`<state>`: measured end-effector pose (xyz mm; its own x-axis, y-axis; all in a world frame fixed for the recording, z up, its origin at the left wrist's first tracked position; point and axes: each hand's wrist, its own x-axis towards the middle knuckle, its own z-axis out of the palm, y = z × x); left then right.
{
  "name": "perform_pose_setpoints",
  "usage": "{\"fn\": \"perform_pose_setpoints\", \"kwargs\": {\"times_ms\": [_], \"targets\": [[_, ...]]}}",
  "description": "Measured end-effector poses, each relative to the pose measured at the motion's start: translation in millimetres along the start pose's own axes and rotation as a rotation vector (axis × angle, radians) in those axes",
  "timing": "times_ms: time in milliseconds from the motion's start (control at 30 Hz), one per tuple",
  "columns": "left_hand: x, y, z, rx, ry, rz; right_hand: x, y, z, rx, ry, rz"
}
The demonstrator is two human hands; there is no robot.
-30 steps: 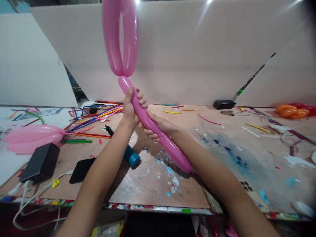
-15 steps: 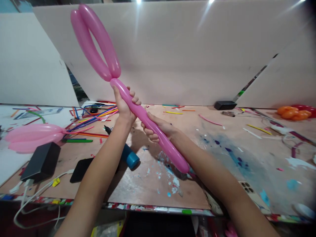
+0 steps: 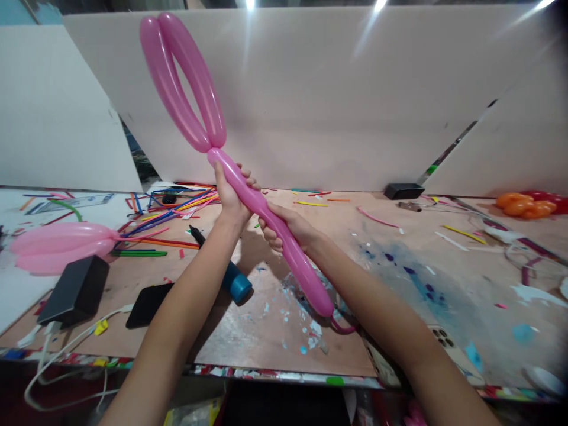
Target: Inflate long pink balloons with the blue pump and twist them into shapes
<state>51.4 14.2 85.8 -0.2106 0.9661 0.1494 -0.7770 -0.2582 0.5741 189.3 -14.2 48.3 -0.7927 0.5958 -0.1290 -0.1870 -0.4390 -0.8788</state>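
A long pink modelling balloon (image 3: 246, 190) slants across the middle of the view, from upper left to lower right. Its upper end is twisted into a tall closed loop, and a thin uninflated tail hangs from the lower end. Just below the twist, my left hand (image 3: 234, 192) is wrapped round the straight part, thumb lying along it. My right hand (image 3: 290, 228) grips the same stretch further down, fingers curled round it. Under my left forearm lies a blue hand pump (image 3: 237, 284) with a black nozzle.
Several uninflated balloons (image 3: 173, 204) lie heaped at the back left, near a light-pink inflated balloon (image 3: 62, 245). A dark power block (image 3: 75, 290) with white cables and a black phone (image 3: 146, 305) sit front left. Orange balloons (image 3: 523, 204) are at far right. White boards (image 3: 319, 100) stand behind.
The looped end of the balloon has shifted right and slightly down, and my left hand with it. The lower end has swung a little left, showing more of the thin tail.
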Motion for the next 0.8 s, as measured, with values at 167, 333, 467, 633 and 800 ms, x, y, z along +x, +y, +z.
{"fn": "perform_pose_setpoints", "kwargs": {"times_ms": [167, 333, 467, 633, 800], "targets": [[1, -4, -1.8, -0.019, -0.07, -0.053, -5, -6, -4, 0.048, -0.143, 0.051], [0, -5, -7.3, 0.037, -0.137, -0.041, -8, -12, -14, 0.075, -0.123, 0.065], [-4, -1, -14.2, 0.131, -0.445, -0.201, -6, -18, -16, 0.099, -0.109, 0.027], [-5, 1, -18.2, 0.225, -0.572, -0.206, -10, -23, -3, 0.185, -0.167, -0.026], [-4, 4, -15.4, 0.279, -0.556, -0.13, -19, -21, -2, 0.197, -0.23, -0.015]]}}
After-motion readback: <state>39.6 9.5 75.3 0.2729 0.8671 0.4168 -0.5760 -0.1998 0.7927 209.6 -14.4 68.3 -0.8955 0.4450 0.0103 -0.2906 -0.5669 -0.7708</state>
